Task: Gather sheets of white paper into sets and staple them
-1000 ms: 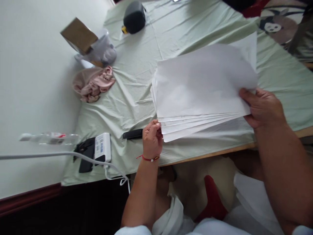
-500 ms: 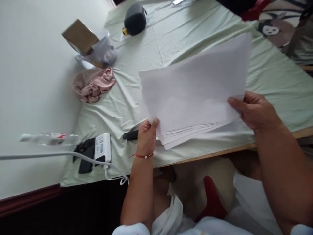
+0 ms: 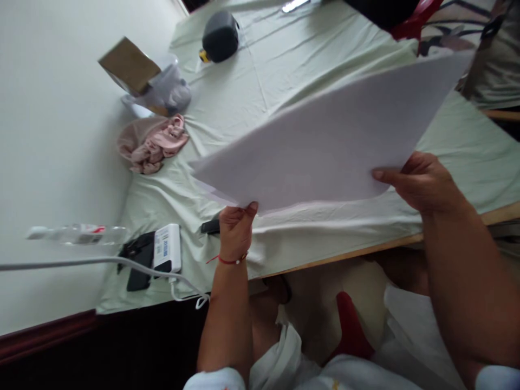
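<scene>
A stack of white paper sheets point(image 3: 325, 141) is held up over the cloth-covered table, tilted and bowed, its far right corner raised. My left hand point(image 3: 236, 230), with a red string bracelet at the wrist, pinches the near left edge with the thumb on top. On the near right edge, my right hand point(image 3: 420, 181) grips the stack, thumb on top and fingers underneath, mostly hidden. Part of a small black object point(image 3: 210, 226) lies on the cloth just left of my left hand; what it is I cannot make out.
Along the wall stand a clear bottle point(image 3: 81, 234), a white power bank point(image 3: 167, 248) with a cable, a pink cloth point(image 3: 156, 146) and a plastic container holding a cardboard box point(image 3: 129, 65). A black case point(image 3: 220, 36) sits farther back on the pale green tablecloth point(image 3: 260, 70).
The stack has gone from nearly flat to bowed and tilted, its far corners spreading outward left and right. The fanned near edges are now lined up closer. Both hands keep their hold.
</scene>
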`<state>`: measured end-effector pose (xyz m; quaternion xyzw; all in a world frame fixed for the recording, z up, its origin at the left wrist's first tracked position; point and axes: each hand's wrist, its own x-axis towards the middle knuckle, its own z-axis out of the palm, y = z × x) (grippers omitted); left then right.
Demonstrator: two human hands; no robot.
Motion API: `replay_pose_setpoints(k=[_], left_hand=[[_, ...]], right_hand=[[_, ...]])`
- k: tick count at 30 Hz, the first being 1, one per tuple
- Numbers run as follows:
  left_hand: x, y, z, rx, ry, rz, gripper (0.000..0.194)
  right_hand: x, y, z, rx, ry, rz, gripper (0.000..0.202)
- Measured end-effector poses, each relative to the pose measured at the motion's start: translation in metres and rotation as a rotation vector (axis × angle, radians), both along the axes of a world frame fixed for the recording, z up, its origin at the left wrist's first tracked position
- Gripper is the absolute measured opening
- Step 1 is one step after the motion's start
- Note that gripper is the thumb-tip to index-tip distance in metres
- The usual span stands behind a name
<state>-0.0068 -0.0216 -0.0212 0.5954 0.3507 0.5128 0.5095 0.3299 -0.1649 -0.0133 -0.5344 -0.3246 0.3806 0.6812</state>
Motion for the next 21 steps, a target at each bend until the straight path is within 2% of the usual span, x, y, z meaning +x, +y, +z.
replay_pose_setpoints(k=[5, 10, 12, 15, 19, 21], left_hand=[[0.0, -0.001, -0.009, -0.032, 0.056, -0.047, 0.02], [0.0, -0.001, -0.011, -0.102, -0.016, 0.015, 0.026], [0.001, 0.0, -0.013, -0.157, 0.029, -0.016, 0.029], [0.006, -0.001, -0.014, -0.18, 0.202, -0.074, 0.029], [0.01, -0.001, -0.015, -0.044, 0.267, -0.034, 0.037], [0.005, 0.002, -0.017, 0.023, 0.298, -0.059, 0.031]], right_hand=[[-0.001, 0.006, -0.003, -0.026, -0.005, -0.133, 0.052], [-0.006, 0.007, 0.002, 0.055, -0.007, -0.287, 0.054], [-0.005, 0.005, 0.003, 0.006, -0.062, -0.237, 0.053], [-0.002, 0.004, 0.002, -0.11, -0.182, -0.097, 0.051], [0.002, 0.003, -0.003, -0.101, -0.229, -0.159, 0.049], [0.003, 0.002, -0.002, -0.126, -0.226, -0.159, 0.046]])
